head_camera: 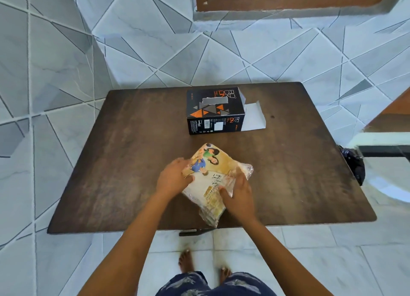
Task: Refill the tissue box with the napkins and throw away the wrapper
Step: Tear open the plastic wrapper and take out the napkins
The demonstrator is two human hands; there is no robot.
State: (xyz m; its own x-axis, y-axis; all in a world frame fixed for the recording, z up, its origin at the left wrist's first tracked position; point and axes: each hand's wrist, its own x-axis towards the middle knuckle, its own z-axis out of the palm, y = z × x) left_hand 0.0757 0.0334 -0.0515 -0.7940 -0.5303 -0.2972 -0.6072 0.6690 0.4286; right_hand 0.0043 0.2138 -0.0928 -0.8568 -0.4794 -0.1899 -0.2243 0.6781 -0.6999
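The soft pack of napkins in its shiny yellow plastic wrapper [213, 180] lies near the front edge of the dark brown wooden surface [111, 162]. The left hand [174, 178] presses its far corner to keep it from sliding. The right hand [238, 195] pinches the crinkly plastic, probably to tear it open. The black and orange cardboard tissue box [214, 109] waits behind, its white end flap [254, 118] open for filling.

Bright daylight, soft shadows, edges warped, blurry.
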